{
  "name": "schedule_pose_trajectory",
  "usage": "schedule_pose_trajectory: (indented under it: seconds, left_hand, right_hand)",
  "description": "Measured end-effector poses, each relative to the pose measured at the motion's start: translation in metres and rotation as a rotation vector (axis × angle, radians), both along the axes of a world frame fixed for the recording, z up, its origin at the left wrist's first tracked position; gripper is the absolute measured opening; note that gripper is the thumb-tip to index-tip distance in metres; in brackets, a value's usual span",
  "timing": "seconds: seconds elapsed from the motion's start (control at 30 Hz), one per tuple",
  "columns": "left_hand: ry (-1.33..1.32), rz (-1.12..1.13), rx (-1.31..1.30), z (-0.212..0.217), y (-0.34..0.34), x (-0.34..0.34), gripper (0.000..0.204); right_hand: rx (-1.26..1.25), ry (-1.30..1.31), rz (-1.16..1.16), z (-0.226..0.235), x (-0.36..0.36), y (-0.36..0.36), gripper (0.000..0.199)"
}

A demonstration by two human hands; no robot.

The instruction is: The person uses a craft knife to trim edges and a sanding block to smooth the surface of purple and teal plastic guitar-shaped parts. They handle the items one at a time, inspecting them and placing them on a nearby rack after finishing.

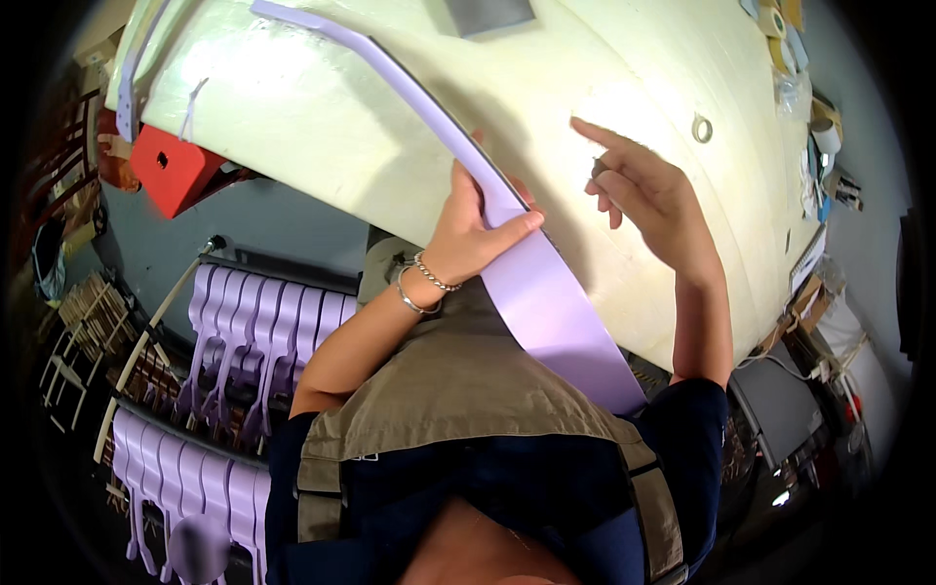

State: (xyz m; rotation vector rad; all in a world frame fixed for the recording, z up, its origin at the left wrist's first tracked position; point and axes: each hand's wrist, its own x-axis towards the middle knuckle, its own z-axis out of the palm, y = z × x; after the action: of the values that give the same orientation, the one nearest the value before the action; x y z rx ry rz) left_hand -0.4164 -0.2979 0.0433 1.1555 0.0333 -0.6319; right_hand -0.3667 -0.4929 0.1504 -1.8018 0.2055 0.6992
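My left hand (480,222) is closed around a long lavender strap-like piece (558,292), thumb on its face and fingers behind it. The piece is broad near my body and narrows toward the far left, with a dark line along one edge. It slants over the table's near edge, its broad end against my apron. Apart from it, on the right, my right hand (648,190) is raised over the table with the index finger stretched out. Its thumb and other fingers are curled together around a small dark thing I cannot make out.
A pale table (322,146) spans the front. On it lie a tape roll (702,128), a grey block (487,14) and another lavender strip (130,97). A red box (174,168) stands by its left edge. Rows of lavender pieces (273,307) hang on a rack to my left.
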Motion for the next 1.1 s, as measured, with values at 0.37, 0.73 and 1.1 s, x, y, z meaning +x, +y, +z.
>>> schedule_pose_trajectory:
  seconds: [0.37,0.73,1.1]
  left_hand:
    - [0.121,0.057,-0.16,0.002,-0.003,0.0,0.08]
    - [0.168,0.07,-0.118,0.008,-0.004,0.001,0.072]
    - [0.156,0.106,-0.174,0.006,-0.003,0.002,0.08]
  right_hand:
    - [0.779,0.412,-0.644,-0.043,0.005,-0.021,0.045]
    - [0.445,0.533,-0.477,-0.056,0.008,-0.015,0.026]
    - [0.274,0.097,-0.285,-0.054,0.007,-0.009,0.014]
